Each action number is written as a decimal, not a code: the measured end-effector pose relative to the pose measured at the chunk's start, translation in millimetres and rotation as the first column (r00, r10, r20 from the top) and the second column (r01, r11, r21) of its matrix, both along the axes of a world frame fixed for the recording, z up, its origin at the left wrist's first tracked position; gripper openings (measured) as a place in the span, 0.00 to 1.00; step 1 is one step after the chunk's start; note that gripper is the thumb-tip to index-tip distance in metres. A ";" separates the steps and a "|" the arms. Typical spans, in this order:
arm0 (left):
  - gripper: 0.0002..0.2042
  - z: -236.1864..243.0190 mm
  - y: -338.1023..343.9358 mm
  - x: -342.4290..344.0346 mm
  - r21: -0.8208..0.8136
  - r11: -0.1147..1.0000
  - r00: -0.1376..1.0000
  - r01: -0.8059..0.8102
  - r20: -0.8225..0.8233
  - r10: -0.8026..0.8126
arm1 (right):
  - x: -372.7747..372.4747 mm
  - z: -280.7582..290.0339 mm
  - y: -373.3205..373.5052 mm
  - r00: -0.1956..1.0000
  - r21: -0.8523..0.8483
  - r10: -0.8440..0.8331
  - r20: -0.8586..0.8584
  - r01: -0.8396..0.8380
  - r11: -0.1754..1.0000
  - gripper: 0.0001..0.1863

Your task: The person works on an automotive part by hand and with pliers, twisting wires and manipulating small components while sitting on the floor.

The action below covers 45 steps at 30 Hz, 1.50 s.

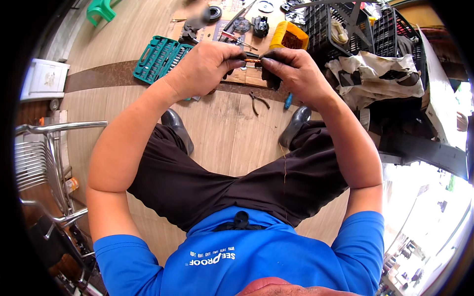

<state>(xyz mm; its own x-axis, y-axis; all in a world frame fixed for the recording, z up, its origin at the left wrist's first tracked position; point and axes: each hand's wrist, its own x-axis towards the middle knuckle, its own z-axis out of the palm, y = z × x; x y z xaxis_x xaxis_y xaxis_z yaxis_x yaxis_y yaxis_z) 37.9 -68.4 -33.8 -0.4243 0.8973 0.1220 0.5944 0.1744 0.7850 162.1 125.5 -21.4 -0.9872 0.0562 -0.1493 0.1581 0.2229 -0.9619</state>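
Observation:
My left hand (210, 66) and my right hand (292, 71) are raised in front of me over the floor, fingertips a short way apart. Thumbs and fingers of both pinch a small dark part wound with copper-coloured wire (253, 60). Its ends are hidden in my fingers, so its exact kind cannot be made out. A thin copper wire (285, 172) trails down over my right trouser leg. On the floor just below the hands lie pliers (257, 103) with dark handles and a blue-handled tool (288, 101).
An open green socket set case (150, 61) lies left of my hands. Beyond are a yellow container (284, 30) and a black housing (260, 26) on cardboard. Black crates (328, 29) and a stained cloth (375, 76) stand right; a metal-framed chair (54, 163) is left.

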 end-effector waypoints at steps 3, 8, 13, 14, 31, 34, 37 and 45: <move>0.07 0.2 -0.5 0.1 0.025 0.999 0.996 0.027 -0.086 -0.024 | 0.6 -1.4 2.9 0.999 -0.034 0.032 0.000 -0.032 0.999 0.11; 0.07 2.0 -0.8 1.5 0.055 0.998 0.988 0.042 -0.150 -0.033 | 2.2 -3.0 5.3 1.000 -0.113 0.026 0.012 -0.024 0.993 0.11; 0.08 -3.3 0.1 1.9 0.065 0.998 0.993 -0.002 -0.122 0.010 | 0.4 -5.7 1.2 0.999 -0.050 -0.037 0.001 0.037 0.998 0.11; 0.09 -5.4 1.4 -0.1 0.063 0.998 0.989 -0.009 -0.146 0.018 | 0.1 -6.8 -0.8 0.998 0.030 -0.039 -0.045 0.040 0.999 0.11; 0.10 -2.3 1.6 -8.7 0.102 0.990 0.939 -0.096 -0.320 0.125 | -6.9 -17.2 6.4 0.973 0.380 -0.076 -0.217 0.156 0.912 0.14; 0.10 2.0 1.2 -6.3 0.050 0.992 0.950 -0.115 -0.288 0.124 | -7.3 -18.2 6.2 0.985 0.361 -0.083 -0.150 0.133 0.923 0.13; 0.10 -1.1 0.6 -6.9 0.004 0.994 0.949 -0.111 -0.295 0.107 | -7.2 -15.3 4.7 0.985 0.362 -0.075 -0.157 0.128 0.924 0.13; 0.11 0.7 -0.4 -4.7 -0.063 0.991 0.980 -0.121 -0.169 0.109 | -5.3 -8.5 4.7 0.981 0.434 -0.020 -0.195 0.104 0.895 0.12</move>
<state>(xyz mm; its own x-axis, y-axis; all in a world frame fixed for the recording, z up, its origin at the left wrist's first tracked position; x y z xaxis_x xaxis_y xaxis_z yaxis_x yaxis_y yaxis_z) 33.2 -68.7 -33.0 -0.5050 0.8526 0.1347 0.6868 0.3024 0.6609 156.9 130.2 -29.9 -0.9870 0.1363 0.0853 0.0189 0.6253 -0.7802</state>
